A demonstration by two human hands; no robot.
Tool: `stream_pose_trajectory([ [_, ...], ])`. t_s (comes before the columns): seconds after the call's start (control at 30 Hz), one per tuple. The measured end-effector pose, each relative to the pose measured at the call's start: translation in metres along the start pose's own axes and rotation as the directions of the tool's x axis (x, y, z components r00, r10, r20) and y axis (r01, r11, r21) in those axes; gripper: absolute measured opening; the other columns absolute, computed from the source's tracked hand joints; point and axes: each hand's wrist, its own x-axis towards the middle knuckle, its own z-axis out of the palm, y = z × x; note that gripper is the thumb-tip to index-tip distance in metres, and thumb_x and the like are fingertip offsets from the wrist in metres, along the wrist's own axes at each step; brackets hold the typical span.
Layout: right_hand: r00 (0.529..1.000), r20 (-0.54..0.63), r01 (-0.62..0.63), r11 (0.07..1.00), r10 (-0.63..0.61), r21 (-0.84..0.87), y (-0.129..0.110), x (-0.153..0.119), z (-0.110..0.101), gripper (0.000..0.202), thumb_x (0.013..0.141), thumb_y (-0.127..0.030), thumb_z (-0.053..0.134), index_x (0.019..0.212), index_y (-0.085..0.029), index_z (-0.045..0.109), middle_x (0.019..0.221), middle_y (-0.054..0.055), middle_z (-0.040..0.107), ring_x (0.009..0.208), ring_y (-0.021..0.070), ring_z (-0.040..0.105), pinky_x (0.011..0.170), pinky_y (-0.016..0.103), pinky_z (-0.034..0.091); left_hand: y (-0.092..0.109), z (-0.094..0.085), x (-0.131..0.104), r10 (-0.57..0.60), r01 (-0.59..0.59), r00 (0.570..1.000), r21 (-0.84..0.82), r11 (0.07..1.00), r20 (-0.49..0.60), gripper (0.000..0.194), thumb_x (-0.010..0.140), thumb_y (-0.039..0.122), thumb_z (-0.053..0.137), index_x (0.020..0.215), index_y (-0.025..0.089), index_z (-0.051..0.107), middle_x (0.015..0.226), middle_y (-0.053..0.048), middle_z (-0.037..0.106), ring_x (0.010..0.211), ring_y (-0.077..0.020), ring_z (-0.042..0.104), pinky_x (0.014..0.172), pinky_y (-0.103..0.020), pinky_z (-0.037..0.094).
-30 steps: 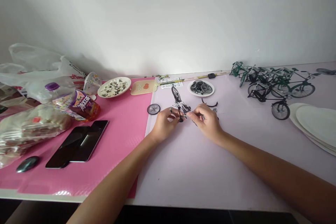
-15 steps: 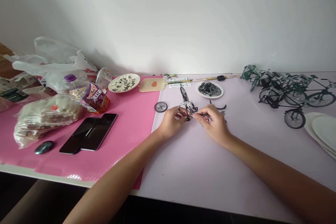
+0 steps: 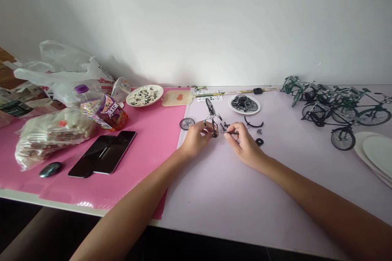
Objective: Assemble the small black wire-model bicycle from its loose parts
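My left hand [image 3: 197, 138] is closed around the lower part of a small model bicycle frame [image 3: 213, 124], which stands on end with one front wheel [image 3: 210, 107] at its top and silver handlebars below that. My right hand [image 3: 243, 140] pinches a thin screwdriver [image 3: 233, 133], dark at the handle. Its slim shaft points left and meets the frame beside my left fingertips; the exact contact spot is too small to tell. A loose spoked wheel [image 3: 187, 123] lies left of my left hand. Beyond my right hand are a curved black mudguard piece [image 3: 253, 123] and a small black part [image 3: 259, 142].
A white plate [image 3: 259, 108] holds black wheels and parts. Several assembled model bicycles [image 3: 343, 110] stand at the right, near stacked white plates [image 3: 379, 151]. Leftward are a bowl of small pieces [image 3: 145, 104], a drink bottle [image 3: 102, 108], two phones [image 3: 114, 153] and plastic bags [image 3: 58, 81].
Both hands and the model bicycle have shifted slightly left. The screwdriver shaft now shows more plainly, and small parts behind the bicycle and beside my right hand are uncovered.
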Motion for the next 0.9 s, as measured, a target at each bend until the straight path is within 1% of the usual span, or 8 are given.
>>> stream_pose_trajectory([
  [0.3,1.000,0.000,0.027,0.999,-0.027,-0.047,-0.001,0.002,-0.002,0.020,0.105,-0.045,0.047,0.101,-0.025,0.049,0.096,0.007,0.062,0.088,0.0224,0.064,0.074,0.035,0.054,-0.001,0.000,0.000,-0.004,0.004,1.000,0.005,1.000,0.001,0.014,0.085,0.006,0.058,0.087,0.016,0.067,0.085,-0.003,0.074,0.080,-0.0139,0.073,0.078,-0.026,0.056],
  [0.37,1.000,-0.001,0.008,0.998,-0.008,-0.059,-0.004,0.003,-0.004,0.025,0.105,-0.046,0.047,0.093,-0.025,0.049,0.086,0.004,0.062,0.078,0.0200,0.062,0.068,0.032,0.050,-0.001,0.000,0.000,-0.006,0.006,1.000,0.001,1.000,0.007,0.013,0.085,0.007,0.058,0.087,0.016,0.067,0.086,-0.003,0.074,0.079,-0.0140,0.074,0.078,-0.026,0.056],
  [0.47,0.999,0.003,-0.039,0.994,0.040,-0.097,-0.008,0.002,-0.007,0.041,0.105,-0.049,0.047,0.073,-0.025,0.039,0.064,-0.001,0.051,0.058,0.0158,0.049,0.057,0.030,0.040,0.001,0.000,-0.001,0.011,-0.011,1.000,-0.001,1.000,0.027,0.013,0.085,0.007,0.058,0.087,0.016,0.068,0.088,-0.004,0.074,0.079,-0.0144,0.074,0.076,-0.026,0.057],
  [0.53,0.998,-0.005,-0.059,0.993,0.059,-0.107,-0.011,0.002,-0.008,0.047,0.105,-0.051,0.046,0.068,-0.025,0.035,0.058,-0.002,0.048,0.054,0.0150,0.044,0.055,0.031,0.036,0.003,0.000,-0.001,0.028,-0.028,0.998,0.004,1.000,0.048,0.013,0.086,0.007,0.058,0.087,0.016,0.068,0.090,-0.005,0.075,0.080,-0.0153,0.074,0.075,-0.027,0.058],
  [0.6,0.997,-0.006,-0.075,0.994,0.075,-0.079,-0.014,0.002,-0.009,0.043,0.106,-0.050,0.044,0.071,-0.024,0.042,0.060,-0.001,0.052,0.055,0.0154,0.046,0.055,0.031,0.037,0.004,0.000,-0.002,0.046,-0.046,0.997,0.010,0.999,0.062,0.013,0.086,0.008,0.059,0.088,0.016,0.069,0.092,-0.006,0.075,0.081,-0.0159,0.075,0.075,-0.027,0.058],
  [0.7,0.994,0.020,-0.109,0.994,0.109,0.013,-0.017,0.002,-0.009,0.029,0.104,-0.048,0.048,0.088,-0.023,0.052,0.071,0.001,0.060,0.057,0.0151,0.050,0.054,0.029,0.039,0.003,0.001,-0.003,0.063,-0.064,0.995,0.011,0.998,0.071,0.014,0.086,0.007,0.058,0.088,0.016,0.069,0.096,-0.007,0.075,0.080,-0.0152,0.075,0.074,-0.026,0.059],
  [0.77,0.992,0.030,-0.128,0.989,0.126,0.069,-0.016,0.001,-0.009,0.025,0.100,-0.047,0.055,0.094,-0.024,0.051,0.079,0.002,0.062,0.057,0.0143,0.052,0.052,0.027,0.040,0.001,0.002,-0.003,0.062,-0.063,0.996,0.005,0.998,0.058,0.013,0.086,0.007,0.058,0.087,0.016,0.068,0.099,-0.008,0.076,0.078,-0.0144,0.074,0.075,-0.026,0.059],
  [0.9,0.988,0.049,-0.149,0.983,0.144,0.107,-0.013,0.001,-0.008,0.024,0.097,-0.046,0.059,0.095,-0.024,0.049,0.083,0.002,0.062,0.059,0.0142,0.054,0.052,0.026,0.042,-0.002,0.002,-0.002,0.040,-0.040,0.999,-0.007,0.999,0.011,0.012,0.086,0.007,0.058,0.084,0.016,0.065,0.100,-0.007,0.077,0.078,-0.0135,0.074,0.079,-0.028,0.060],
])
